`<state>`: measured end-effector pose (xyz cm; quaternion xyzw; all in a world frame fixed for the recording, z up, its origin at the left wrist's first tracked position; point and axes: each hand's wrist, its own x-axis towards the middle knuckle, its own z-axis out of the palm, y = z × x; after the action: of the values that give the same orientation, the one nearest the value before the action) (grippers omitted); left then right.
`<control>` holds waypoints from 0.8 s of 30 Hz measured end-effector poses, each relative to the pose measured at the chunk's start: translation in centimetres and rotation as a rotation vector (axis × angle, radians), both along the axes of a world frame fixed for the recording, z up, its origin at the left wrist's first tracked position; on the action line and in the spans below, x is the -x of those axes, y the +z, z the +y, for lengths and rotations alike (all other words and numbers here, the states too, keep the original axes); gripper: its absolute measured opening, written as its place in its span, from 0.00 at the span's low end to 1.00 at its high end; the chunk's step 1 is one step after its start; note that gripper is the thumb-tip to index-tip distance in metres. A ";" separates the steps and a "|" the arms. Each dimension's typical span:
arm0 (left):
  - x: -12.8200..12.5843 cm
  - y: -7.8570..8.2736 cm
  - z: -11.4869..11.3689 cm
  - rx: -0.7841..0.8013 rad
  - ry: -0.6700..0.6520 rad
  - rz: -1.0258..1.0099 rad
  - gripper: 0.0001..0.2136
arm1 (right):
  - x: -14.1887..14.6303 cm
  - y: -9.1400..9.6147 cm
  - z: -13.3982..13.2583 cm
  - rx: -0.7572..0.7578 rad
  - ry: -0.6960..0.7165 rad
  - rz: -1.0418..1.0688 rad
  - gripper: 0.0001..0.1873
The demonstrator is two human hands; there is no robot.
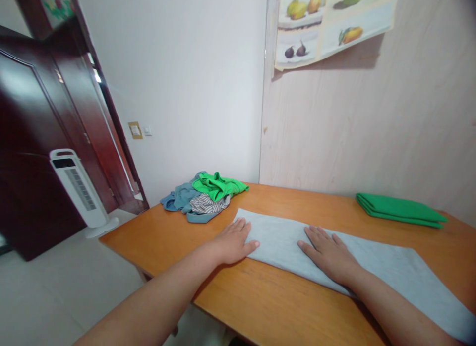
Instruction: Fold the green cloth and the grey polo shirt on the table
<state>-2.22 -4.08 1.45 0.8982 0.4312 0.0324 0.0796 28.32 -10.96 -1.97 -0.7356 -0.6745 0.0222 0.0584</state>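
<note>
A light grey-blue cloth garment (277, 237) lies flat in a long folded strip across the wooden table, running toward the lower right corner of the view. At its left end my left hand (234, 241) rests palm down with the fingers stretched out, partly on the cloth's edge. My right hand (330, 254) presses flat near the middle of the strip, fingers spread. Neither hand grips the cloth. Part of the strip is hidden beneath my right hand and forearm.
On the orange-brown table (293, 306), a crumpled pile of clothes (208, 195) sits at the back left, with blue, striped and bright green pieces. A folded green cloth (401, 209) lies at the back right. A white tower fan (80, 192) stands on the floor beside a dark door (33, 138).
</note>
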 end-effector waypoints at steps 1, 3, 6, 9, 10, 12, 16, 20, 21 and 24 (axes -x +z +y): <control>-0.3 0.3 0.2 0.002 -0.002 0.003 0.41 | 0.0 0.0 0.0 0.000 0.002 0.003 0.43; -1.1 0.7 0.8 -0.029 -0.006 -0.021 0.39 | 0.0 -0.1 0.1 -0.003 0.005 0.010 0.44; -2.4 0.8 2.1 -0.113 0.007 -0.108 0.35 | 0.0 -0.3 0.2 -0.010 0.007 0.017 0.44; -3.0 0.2 3.2 -0.109 0.055 -0.121 0.36 | 0.0 -0.3 0.2 -0.011 0.001 0.018 0.43; -3.1 0.0 3.5 -0.085 0.078 -0.101 0.38 | 0.0 -0.2 0.2 -0.009 0.000 0.020 0.43; -2.9 -0.5 3.9 -0.040 0.120 -0.057 0.40 | 0.0 -0.2 0.1 -0.003 0.004 0.024 0.43; -2.4 -0.8 4.1 -0.020 0.139 -0.013 0.42 | 0.1 0.0 0.1 0.013 0.007 0.030 0.44; -2.9 0.0 4.2 -0.011 0.150 0.036 0.42 | 0.3 0.4 0.2 0.032 -0.006 0.047 0.45; -3.3 0.3 4.2 -0.021 0.153 0.043 0.41 | 0.4 0.5 0.2 0.034 -0.007 0.052 0.45; -5.4 1.0 3.6 -0.073 0.101 0.015 0.34 | 0.5 0.7 0.1 0.037 -0.005 0.062 0.45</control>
<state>3.22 -0.50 2.41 0.8779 0.4749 0.0454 0.0421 27.85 -10.84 -1.26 -0.7371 -0.6702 0.0572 0.0655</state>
